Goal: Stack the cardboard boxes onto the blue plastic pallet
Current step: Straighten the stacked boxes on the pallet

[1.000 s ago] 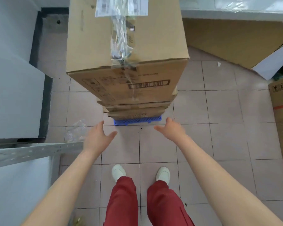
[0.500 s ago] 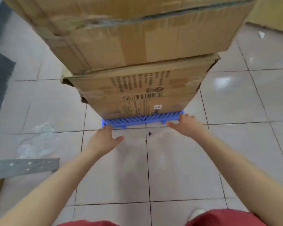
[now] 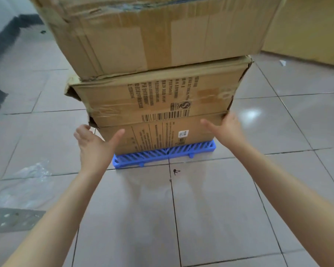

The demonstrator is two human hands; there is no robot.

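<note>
A stack of cardboard boxes stands on a small blue plastic pallet [image 3: 162, 154] on the tiled floor. The bottom box [image 3: 162, 135] carries printed labels; a middle box [image 3: 162, 93] with a barcode and torn left corners sits on it; a large worn box [image 3: 162, 31] overhangs on top. My left hand [image 3: 94, 145] is spread at the bottom box's left corner, thumb across its front face. My right hand [image 3: 227, 129] is spread at the right corner, fingers touching the seam between the bottom and middle boxes. Neither hand holds anything.
Crumpled clear plastic film [image 3: 27, 176] lies on the floor at the left. A grey metal rail [image 3: 10, 218] juts in at the lower left. More cardboard [image 3: 305, 26] leans at the upper right. A small dark scrap [image 3: 175, 171] lies in front of the pallet.
My head has dropped lower and closer to the stack. Both hands have risen from the pallet's front edge to the two corners of the bottom box.
</note>
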